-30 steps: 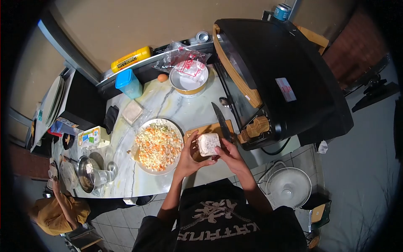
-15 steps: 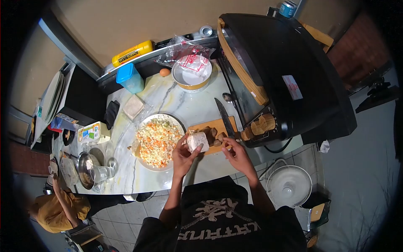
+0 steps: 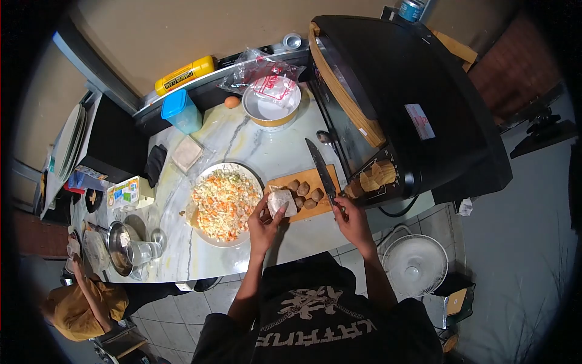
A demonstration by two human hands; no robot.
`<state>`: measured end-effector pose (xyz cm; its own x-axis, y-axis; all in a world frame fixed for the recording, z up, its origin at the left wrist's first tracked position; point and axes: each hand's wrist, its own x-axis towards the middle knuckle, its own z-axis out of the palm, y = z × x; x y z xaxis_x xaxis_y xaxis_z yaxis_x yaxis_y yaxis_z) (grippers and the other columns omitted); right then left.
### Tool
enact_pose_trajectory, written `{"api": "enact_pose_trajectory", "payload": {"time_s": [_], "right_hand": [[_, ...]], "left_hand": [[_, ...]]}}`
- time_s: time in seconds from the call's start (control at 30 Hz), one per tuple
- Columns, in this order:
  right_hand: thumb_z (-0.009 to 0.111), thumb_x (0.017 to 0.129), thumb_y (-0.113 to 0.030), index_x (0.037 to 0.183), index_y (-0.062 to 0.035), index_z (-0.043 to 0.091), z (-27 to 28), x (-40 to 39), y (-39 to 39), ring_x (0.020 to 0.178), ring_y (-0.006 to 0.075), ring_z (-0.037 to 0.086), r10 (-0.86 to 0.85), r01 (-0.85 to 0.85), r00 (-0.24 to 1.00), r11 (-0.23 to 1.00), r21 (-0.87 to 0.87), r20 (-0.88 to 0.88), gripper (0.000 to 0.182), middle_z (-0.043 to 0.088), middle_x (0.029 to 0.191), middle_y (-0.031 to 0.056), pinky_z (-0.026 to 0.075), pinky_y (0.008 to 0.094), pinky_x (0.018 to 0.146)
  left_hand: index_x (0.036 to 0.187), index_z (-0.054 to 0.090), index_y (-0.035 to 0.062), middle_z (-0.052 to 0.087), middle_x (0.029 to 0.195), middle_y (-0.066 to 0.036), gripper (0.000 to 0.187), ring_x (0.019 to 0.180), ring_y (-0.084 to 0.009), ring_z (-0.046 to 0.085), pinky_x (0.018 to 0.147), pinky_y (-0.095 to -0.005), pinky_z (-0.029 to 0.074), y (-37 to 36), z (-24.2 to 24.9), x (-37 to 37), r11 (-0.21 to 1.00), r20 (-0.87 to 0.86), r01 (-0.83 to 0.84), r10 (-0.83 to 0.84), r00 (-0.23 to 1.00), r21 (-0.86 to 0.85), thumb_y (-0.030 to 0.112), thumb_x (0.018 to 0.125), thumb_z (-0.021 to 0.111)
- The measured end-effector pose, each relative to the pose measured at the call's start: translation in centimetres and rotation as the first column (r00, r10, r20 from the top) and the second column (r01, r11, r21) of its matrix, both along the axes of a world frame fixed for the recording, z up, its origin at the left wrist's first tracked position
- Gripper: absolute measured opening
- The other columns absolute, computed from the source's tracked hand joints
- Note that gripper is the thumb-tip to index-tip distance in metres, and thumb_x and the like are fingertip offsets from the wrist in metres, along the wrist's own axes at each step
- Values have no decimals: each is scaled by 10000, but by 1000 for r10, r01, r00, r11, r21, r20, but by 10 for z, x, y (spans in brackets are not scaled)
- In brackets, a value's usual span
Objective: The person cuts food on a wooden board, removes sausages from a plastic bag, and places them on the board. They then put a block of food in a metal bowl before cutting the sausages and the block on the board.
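My left hand (image 3: 262, 230) is closed around a pale, whitish square block (image 3: 282, 203), held over the left end of a wooden cutting board (image 3: 292, 180). Several brown meatballs (image 3: 310, 204) lie on the board beside the block. A dark-bladed kitchen knife (image 3: 319, 164) rests along the board's right side, its tip pointing away from me. My right hand (image 3: 353, 225) has its fingers closed at the knife's handle end. Left of the board, a large white plate (image 3: 225, 243) is heaped with shredded white and orange vegetables (image 3: 225, 203).
A black oven (image 3: 418, 79) fills the right side, with a spoon (image 3: 325, 138) next to it. Behind are a bowl (image 3: 273, 118) under a plastic bag, an egg (image 3: 232, 102) and a blue-lidded container (image 3: 182, 112). Another person (image 3: 91, 306) stands at left near a metal bowl (image 3: 119, 258).
My right hand has left the meatballs and moved right and down onto the knife's handle. More meatballs now show on the board. My left hand still holds the whitish block.
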<state>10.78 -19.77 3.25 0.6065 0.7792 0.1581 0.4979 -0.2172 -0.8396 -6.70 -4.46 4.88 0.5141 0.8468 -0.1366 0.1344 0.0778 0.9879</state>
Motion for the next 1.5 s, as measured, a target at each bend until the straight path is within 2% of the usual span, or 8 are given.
{"api": "enact_pose_trajectory", "payload": {"time_s": [0.23,0.3,0.4,0.7,0.9,1.3,1.4,1.5], "right_hand": [[587,856,-78,990,11,574,1,-4,0,576,202,606,-30,38,991,998,-56,133,162,604,692,108,463,302,535],[598,842,-137,929,-30,561,4,-5,-1,725,317,629,-25,62,983,978,-201,183,143,625,793,141,494,399,612],[628,830,-163,822,-11,570,3,-7,-3,656,322,619,-45,137,947,952,-273,319,163,615,718,140,474,407,567],[658,796,-341,915,-21,537,6,-12,-5,678,380,620,-41,224,933,844,-488,357,363,628,732,162,491,451,596],[640,808,-280,967,-19,532,-12,-14,-4,739,360,637,8,177,930,867,-466,369,324,625,816,179,510,454,624],[623,798,-175,978,8,508,-6,-18,6,779,373,627,23,118,964,854,-506,264,282,617,857,189,506,466,648],[618,805,-183,990,11,505,-11,-16,5,787,373,624,50,100,956,872,-479,290,291,616,867,191,505,464,646],[614,812,-189,987,14,505,-7,-18,7,789,370,623,33,110,958,875,-471,284,288,613,873,196,506,457,643]], "left_hand": [[1208,512,-79,603,910,-164,516,781,-199,632,670,-297,525,1,-8,-1,960,-119,-21,56,991,279,159,797,714],[1196,530,-63,580,861,-157,521,698,-205,600,644,-306,513,2,-3,-4,897,-333,84,73,940,434,174,777,729],[1187,539,-57,565,850,-152,520,653,-206,567,630,-320,506,2,-13,-8,829,-289,72,111,951,555,183,769,733],[1171,545,-64,586,937,-177,560,724,-238,634,624,-321,553,-3,2,-9,889,-291,99,40,956,447,146,707,776],[1119,587,-56,621,975,-194,590,758,-273,656,635,-332,535,-2,-1,-8,884,-362,125,53,931,451,106,601,819],[1094,604,-42,594,1074,-191,591,928,-324,601,769,-375,494,-12,-19,-13,711,-345,93,219,913,697,191,600,827],[1146,568,-43,581,1079,-191,646,967,-316,583,799,-375,485,-19,-16,-13,885,-272,18,124,954,466,195,605,830],[1202,516,-35,565,1070,-192,692,944,-315,583,804,-382,483,-25,-24,-17,873,-213,17,100,972,488,171,619,826]]}}
